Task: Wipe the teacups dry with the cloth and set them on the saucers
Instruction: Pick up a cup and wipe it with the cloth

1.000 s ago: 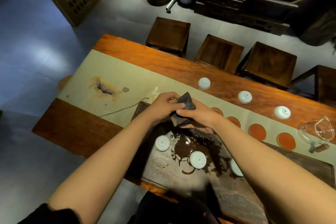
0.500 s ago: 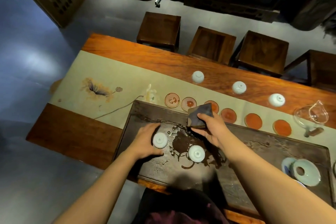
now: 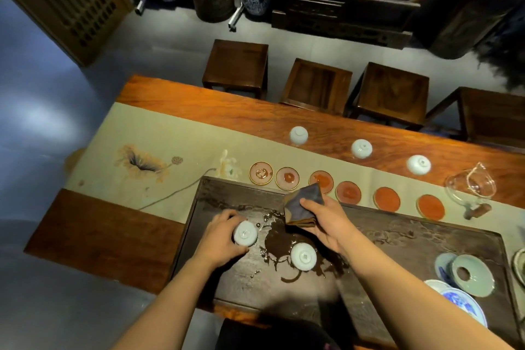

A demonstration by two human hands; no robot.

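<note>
My left hand [image 3: 220, 239] wraps around a white upturned teacup [image 3: 245, 233] on the wet dark tea tray [image 3: 397, 239]. My right hand [image 3: 329, 221] holds a folded dark cloth [image 3: 304, 204] just above the tray's far edge. A second upturned teacup [image 3: 303, 256] stands in the puddle between my hands. Several round orange saucers [image 3: 386, 198] lie in a row on the beige runner beyond the tray. Three more upturned white cups [image 3: 298, 135] [image 3: 361, 148] [image 3: 418, 164] rest on the wooden table behind the saucers.
A glass pitcher [image 3: 471, 187] stands at the right end of the saucer row. Pale green and blue-white dishes [image 3: 471, 278] are stacked on the tray's right end. Wooden stools [image 3: 316, 82] line the table's far side. A cord [image 3: 170, 196] crosses the runner.
My hands separated: the left one dropped from the cloth to the leftmost cup on the tray and closed around it. The right hand kept the cloth and stayed near the tray's far edge.
</note>
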